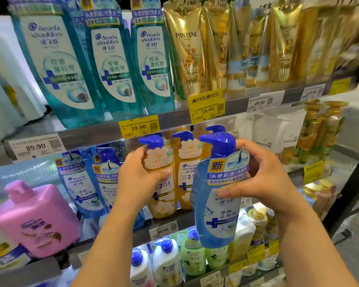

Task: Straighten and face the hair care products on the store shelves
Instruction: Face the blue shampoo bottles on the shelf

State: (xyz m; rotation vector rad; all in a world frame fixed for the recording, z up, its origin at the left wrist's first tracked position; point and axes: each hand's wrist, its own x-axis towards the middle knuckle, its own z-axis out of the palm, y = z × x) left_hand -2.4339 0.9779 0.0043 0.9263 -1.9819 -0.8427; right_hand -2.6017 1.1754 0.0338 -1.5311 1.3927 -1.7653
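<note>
Retail shop: shelves (174,119) w/ shampoo bottles (116,59) and price tags (138,126).

Gold bottles (323,38) top right blurred, pink bottle (37,220) label unreadable, forearms cut off.

Blue pump bottle (215,195), Head & Shoulders label facing out, upright w/ slight tilt, held off the shelf in front of the mid row. Amber 2-in-1 pump bottle (161,183) stands upright on mid shelf, label forward, beside a matching one.
</note>
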